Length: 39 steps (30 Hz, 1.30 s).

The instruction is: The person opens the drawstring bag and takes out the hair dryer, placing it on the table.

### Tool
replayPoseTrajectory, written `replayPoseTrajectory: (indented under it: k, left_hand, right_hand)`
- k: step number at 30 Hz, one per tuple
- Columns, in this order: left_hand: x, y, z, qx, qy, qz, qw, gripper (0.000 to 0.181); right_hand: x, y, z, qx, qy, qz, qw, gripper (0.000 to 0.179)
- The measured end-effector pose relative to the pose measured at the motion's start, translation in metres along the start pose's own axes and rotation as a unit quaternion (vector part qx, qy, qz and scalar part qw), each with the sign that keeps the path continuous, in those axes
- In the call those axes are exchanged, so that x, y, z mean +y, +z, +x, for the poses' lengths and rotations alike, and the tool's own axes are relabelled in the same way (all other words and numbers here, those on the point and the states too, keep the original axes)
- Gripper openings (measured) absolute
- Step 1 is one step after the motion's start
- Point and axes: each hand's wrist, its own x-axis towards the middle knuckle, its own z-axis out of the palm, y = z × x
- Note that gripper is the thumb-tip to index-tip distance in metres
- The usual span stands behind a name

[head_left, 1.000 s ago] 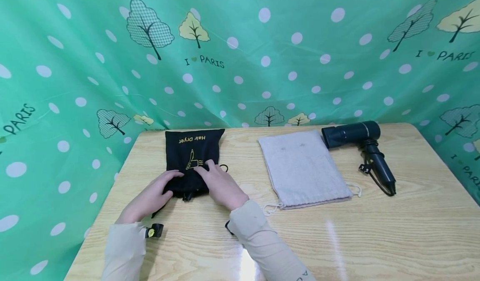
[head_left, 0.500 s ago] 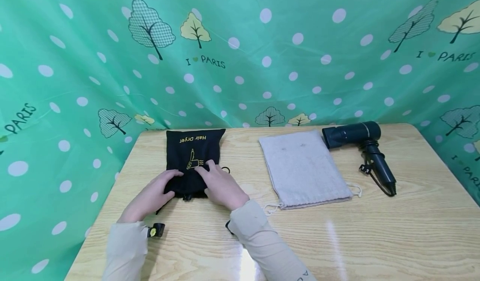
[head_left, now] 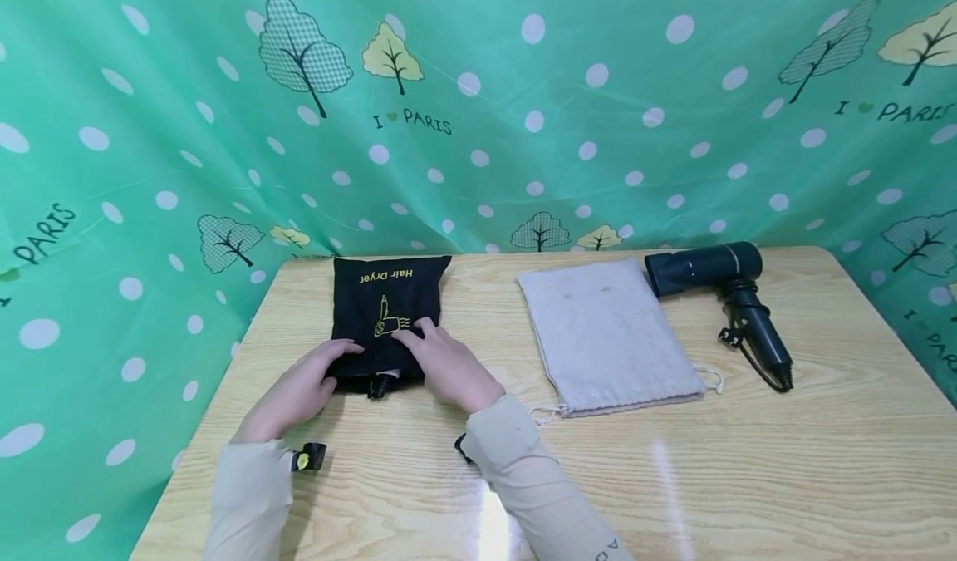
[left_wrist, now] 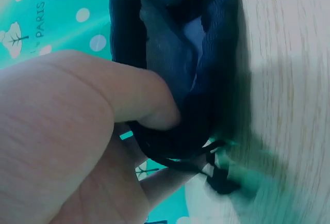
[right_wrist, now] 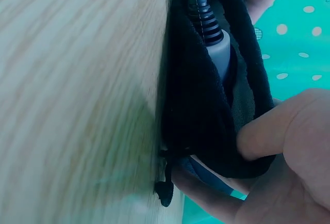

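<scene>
A black drawstring bag (head_left: 355, 307), printed "Hair Dryer" in yellow, lies flat at the table's left with its mouth facing me. My left hand (head_left: 292, 395) grips the left side of the mouth; in the left wrist view its thumb (left_wrist: 144, 97) reaches inside the rim. The right hand (head_left: 452, 370) holds the opposite side, its thumb (right_wrist: 265, 133) also within the opening. Between the hands, a ribbed black cord sleeve (right_wrist: 206, 20) and a grey handle end (right_wrist: 220, 53) show in the mouth. The rest of that item is hidden in the bag.
Right of the bag lies a flat grey drawstring bag (head_left: 609, 337). Beyond it, a dark hair dryer (head_left: 703, 268) rests on its side, its cord and plug (head_left: 730, 337) by the handle. A patterned green curtain (head_left: 478, 112) backs the wooden table (head_left: 710, 478).
The bag's mouth has spread wider, so the grey handle end now shows with the ribbed sleeve. A dark string below the left hand has gone from sight. Both hands stay nearly in place.
</scene>
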Motion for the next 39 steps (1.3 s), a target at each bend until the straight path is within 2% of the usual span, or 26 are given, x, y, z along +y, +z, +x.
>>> replayPoseTrajectory:
  k: [6,10,14,20,28,33,39]
  left_hand:
    - [-0.002,0.001,0.001,-0.002,-0.017,-0.006,0.9998,0.046]
    - [-0.003,0.002,0.001,-0.003,-0.016,-0.001,0.9999,0.046]
    - [-0.003,0.002,0.000,0.007,0.007,0.015,0.9998,0.050]
    - [-0.005,0.001,-0.004,0.018,0.045,0.043,0.9979,0.062]
    - [-0.004,-0.003,-0.004,0.001,0.040,0.039,0.9984,0.064]
    - [-0.005,-0.002,-0.002,-0.007,0.031,0.019,0.9993,0.060]
    - [-0.001,-0.001,-0.001,-0.025,0.007,-0.012,0.9996,0.048]
  right_hand:
    - [-0.001,0.000,0.000,0.006,0.003,0.005,1.0000,0.059]
    - [-0.002,0.000,0.000,0.007,0.005,0.009,0.9999,0.059]
    - [-0.001,-0.002,-0.002,-0.001,0.006,0.011,0.9999,0.058]
    - [0.000,-0.006,-0.002,-0.030,0.011,0.022,0.9992,0.071]
    - [0.006,-0.009,-0.001,-0.039,0.020,0.047,0.9979,0.079]
    - [0.011,-0.012,-0.001,-0.038,0.025,0.063,0.9969,0.070]
    - [0.018,-0.019,-0.002,-0.060,0.025,0.103,0.9925,0.062]
